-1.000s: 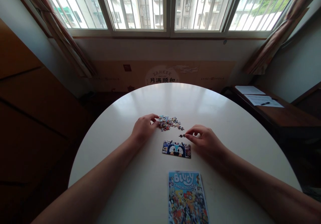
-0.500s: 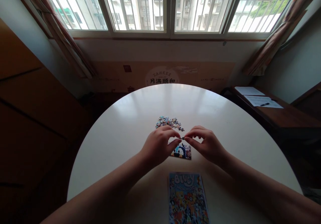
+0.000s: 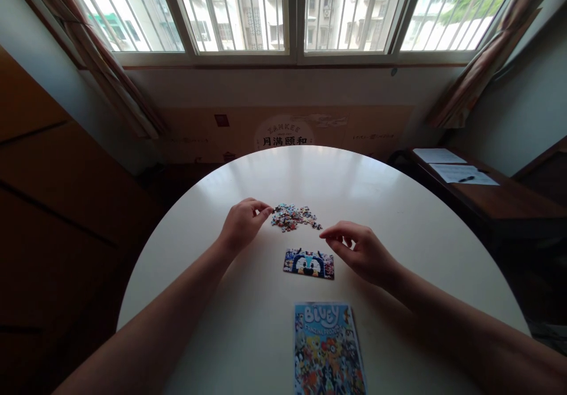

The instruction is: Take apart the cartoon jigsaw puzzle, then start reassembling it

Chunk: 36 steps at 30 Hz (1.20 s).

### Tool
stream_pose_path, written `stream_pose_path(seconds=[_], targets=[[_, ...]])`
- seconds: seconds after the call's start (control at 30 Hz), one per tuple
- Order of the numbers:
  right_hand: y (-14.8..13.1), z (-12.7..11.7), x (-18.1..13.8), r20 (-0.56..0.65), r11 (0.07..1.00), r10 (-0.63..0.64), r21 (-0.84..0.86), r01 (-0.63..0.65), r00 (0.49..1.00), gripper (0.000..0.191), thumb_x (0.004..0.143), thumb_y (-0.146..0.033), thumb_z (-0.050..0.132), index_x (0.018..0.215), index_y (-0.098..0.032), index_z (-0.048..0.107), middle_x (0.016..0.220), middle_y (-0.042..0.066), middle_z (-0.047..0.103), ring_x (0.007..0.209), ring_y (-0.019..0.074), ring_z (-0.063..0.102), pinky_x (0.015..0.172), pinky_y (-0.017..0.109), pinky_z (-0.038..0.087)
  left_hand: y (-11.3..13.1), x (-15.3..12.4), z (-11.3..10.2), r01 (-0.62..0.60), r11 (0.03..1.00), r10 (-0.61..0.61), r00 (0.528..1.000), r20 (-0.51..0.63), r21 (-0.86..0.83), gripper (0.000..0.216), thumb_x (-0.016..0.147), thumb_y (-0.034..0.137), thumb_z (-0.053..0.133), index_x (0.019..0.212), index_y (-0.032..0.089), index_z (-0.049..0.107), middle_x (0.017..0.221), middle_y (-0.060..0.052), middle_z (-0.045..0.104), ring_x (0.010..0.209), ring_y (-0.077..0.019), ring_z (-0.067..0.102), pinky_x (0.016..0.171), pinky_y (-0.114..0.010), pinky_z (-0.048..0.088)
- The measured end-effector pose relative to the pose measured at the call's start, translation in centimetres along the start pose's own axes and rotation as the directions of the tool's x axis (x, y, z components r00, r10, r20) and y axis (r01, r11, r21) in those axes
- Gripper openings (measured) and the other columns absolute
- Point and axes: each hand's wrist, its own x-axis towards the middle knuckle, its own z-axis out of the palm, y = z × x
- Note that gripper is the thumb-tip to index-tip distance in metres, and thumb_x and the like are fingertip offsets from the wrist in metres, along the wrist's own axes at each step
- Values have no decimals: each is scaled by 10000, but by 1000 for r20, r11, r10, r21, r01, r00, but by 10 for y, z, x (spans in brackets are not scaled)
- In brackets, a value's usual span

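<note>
My left hand (image 3: 244, 225) is at the left edge of a heap of loose jigsaw puzzle pieces (image 3: 290, 218), thumb and forefinger pinched on a small dark puzzle piece (image 3: 273, 210). Right of the heap, my right hand (image 3: 357, 250) hovers with thumb and forefinger brought together; anything between the tips is too small to make out. Between the hands and nearer to me lies a joined strip of puzzle (image 3: 309, 264) showing a blue dog's face with dark ears. Below it, a colourful "Bluey" picture sheet (image 3: 328, 348) lies flat.
Everything rests on a round white table (image 3: 186, 300). At the right, a brown wooden desk (image 3: 522, 197) carries papers (image 3: 463, 174) and a black pen (image 3: 466, 179). A barred window (image 3: 239, 11) with curtains and a printed carton (image 3: 190, 123) are beyond the table.
My hands have parted from the small dark piece they held together. The left went up and left to the heap; the right stayed nearly in place. The joined strip is now uncovered.
</note>
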Motion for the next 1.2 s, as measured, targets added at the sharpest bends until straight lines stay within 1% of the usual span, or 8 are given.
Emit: stream_pose_path(seconds=[0.1,0.27,0.47,0.57,0.67,0.73,1.0,1.2], targets=[[1,1,0,26,1000,-13,-2,13,1000,174,906,-224,576,977,-199,733,860,31,693,730,105,599,654,239,466,-1,2,8,19,1000,-18,999,38,-11,214,864,350,617,841,199,766,869,-50,703,744,-194,621,731,-318,490],[2,2,1,25,1000,-18,-7,19,1000,181,904,-219,575,979,-203,740,855,29,697,704,99,585,651,238,466,-6,6,21,-32,997,35,999,-34,72,197,862,339,627,905,189,747,956,-71,683,870,-226,625,839,-352,492],[4,-1,1,21,999,-18,-37,19,1000,199,905,-228,567,997,-196,741,865,39,699,687,101,576,627,233,466,0,0,6,-73,990,89,988,-130,121,226,913,317,554,960,167,717,981,-92,681,831,-214,619,774,-349,499],[5,-5,2,7,997,-9,-73,9,1000,214,911,-245,559,1012,-196,741,870,43,701,674,101,570,623,233,469,21,-13,-6,-190,978,188,982,34,82,234,923,309,540,898,176,731,908,-76,699,741,-188,619,711,-335,500],[6,-8,3,35,991,21,-133,-16,999,225,917,-259,560,1041,-202,740,883,47,702,673,105,574,638,243,478,39,-27,-10,-298,953,270,911,312,45,170,883,310,608,877,227,756,938,-50,727,769,-196,648,681,-320,499],[7,-10,4,93,983,39,-184,-21,995,222,918,-252,566,1047,-211,743,907,51,702,703,113,592,673,258,490,46,-34,-9,-299,951,248,887,389,75,136,855,314,650,882,245,765,970,-42,741,825,-218,665,705,-330,506],[-4,-10,0,231,963,-106,-220,158,967,202,921,-241,597,1063,-223,738,1019,62,686,923,159,626,818,309,508,51,-39,-3,-227,955,133,902,410,191,101,788,267,681,831,255,771,944,-37,744,817,-239,663,688,-326,477],[-10,0,-6,369,899,-250,-254,356,895,187,911,-219,604,1047,-247,730,956,53,673,853,156,576,763,300,473,50,-41,-1,-212,960,117,896,428,182,60,740,270,697,739,247,752,834,-35,708,762,-220,640,645,-299,450]])
